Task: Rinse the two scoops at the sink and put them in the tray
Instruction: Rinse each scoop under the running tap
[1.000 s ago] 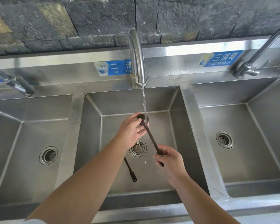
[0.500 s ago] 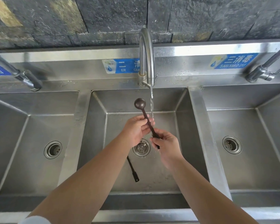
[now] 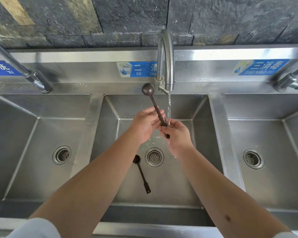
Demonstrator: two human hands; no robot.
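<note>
Grip: both hands are holding one dark scoop (image 3: 154,107) upright beside the running water (image 3: 169,107).

The left hand (image 3: 144,125) is pinching the middle of the handle and the right hand (image 3: 177,134) is curling around its lower end. The scoop has been lifted since a second ago, so its bowl is now sitting above the stream and water is hitting the handle and right fingers (image 3: 170,123); the rinse appears to be moving down the handle. The second scoop (image 3: 141,173) is lying in the middle sink (image 3: 187,177), beside the drain (image 3: 154,157). No tray is showing.
</note>
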